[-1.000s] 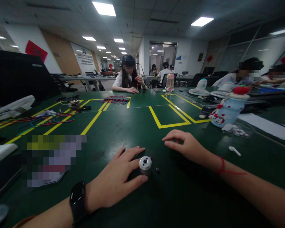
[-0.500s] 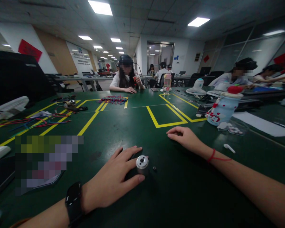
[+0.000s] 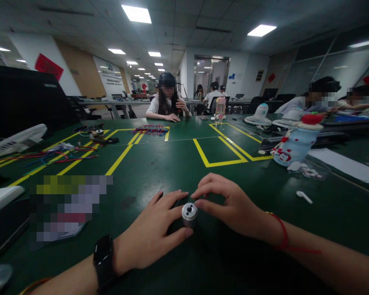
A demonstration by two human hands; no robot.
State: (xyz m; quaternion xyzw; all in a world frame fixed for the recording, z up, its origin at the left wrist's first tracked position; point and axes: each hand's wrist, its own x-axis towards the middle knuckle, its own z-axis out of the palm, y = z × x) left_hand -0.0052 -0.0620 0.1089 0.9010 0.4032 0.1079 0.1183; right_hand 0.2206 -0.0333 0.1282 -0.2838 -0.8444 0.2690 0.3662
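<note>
A short silver metal cylinder (image 3: 189, 220) that looks like a small motor stands upright on the green table. Its top face has a dark centre and two small holes. My left hand (image 3: 155, 229) lies low beside it, thumb and index finger around its sides, the other fingers stretched over the table. From the right, my right hand (image 3: 230, 203) reaches in with bent fingers. Its thumb and index fingertips are slightly apart at the cylinder's top edge; whether they touch it I cannot tell. No held item shows in the right hand.
A blue bottle (image 3: 297, 143), a bag of small white pieces (image 3: 307, 170) and a white earbud (image 3: 304, 197) lie to the right. Wires (image 3: 55, 155) and a blurred-out flat item (image 3: 70, 209) are on the left. A person (image 3: 166, 100) sits across the table.
My right hand has moved left and nearer, up to the cylinder. The tiny dark ring beside the cylinder no longer shows. My left hand keeps its place around the cylinder; the view has shifted slightly.
</note>
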